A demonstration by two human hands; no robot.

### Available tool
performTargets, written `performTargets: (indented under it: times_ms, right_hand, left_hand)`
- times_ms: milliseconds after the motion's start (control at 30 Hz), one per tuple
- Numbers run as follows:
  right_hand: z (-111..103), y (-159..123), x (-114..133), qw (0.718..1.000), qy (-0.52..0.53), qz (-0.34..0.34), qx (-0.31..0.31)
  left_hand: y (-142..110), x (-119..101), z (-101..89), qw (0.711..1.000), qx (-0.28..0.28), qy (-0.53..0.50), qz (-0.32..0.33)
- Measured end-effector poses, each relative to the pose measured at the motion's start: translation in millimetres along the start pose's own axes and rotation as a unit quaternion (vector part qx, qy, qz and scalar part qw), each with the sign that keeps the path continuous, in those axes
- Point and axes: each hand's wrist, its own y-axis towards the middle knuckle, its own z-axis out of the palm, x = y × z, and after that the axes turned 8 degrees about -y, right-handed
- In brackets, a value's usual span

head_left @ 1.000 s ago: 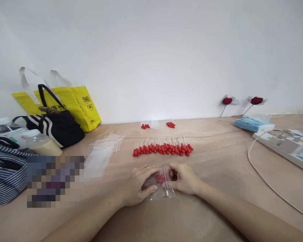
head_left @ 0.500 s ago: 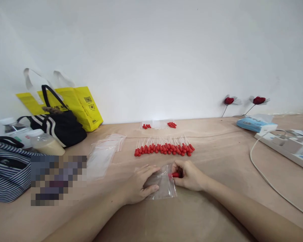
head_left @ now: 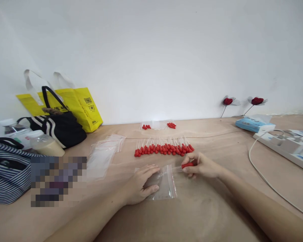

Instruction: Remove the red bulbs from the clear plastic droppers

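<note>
Visibly pinched red tips [head_left: 187,165], QR-coded yellow bag [head_left: 87,112]

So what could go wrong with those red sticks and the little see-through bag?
The thin ends of the red-tipped sticks point toward the clear bag, so they might snag or bend on its edge. The right hand is also close to the row of red sticks and could bump some out of line. And the bag looks thin and light, so it may slide if the left hand lifts off.
</note>
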Motion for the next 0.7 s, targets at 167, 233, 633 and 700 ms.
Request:
performTargets:
  times_ms: [167, 233, 633, 700]
  right_hand:
    - [-40.1, 1.0, -6.5, 0.980, 0.023, -0.078, -0.182]
    - [-37.9, 2.8, -4.4, 0.957, 0.009, -0.119, -0.265]
    - [46.1, -8.1, 15.3, 0.679, -0.472, -0.493, -0.269]
    - [47.3, -7.1, 13.6, 0.688, -0.474, -0.486, -0.258]
  left_hand:
    - [0.6, 3.9, 0.3, 1.000, -0.017, -0.013, 0.000]
    - [5.2, 1.3, -0.5, 0.997, -0.065, -0.033, 0.010]
    - [58.9, -56.1, 15.4, 0.753, -0.098, -0.618, -0.203]
    - [60.1, -50.7, 9.6, 0.770, -0.105, -0.595, -0.204]
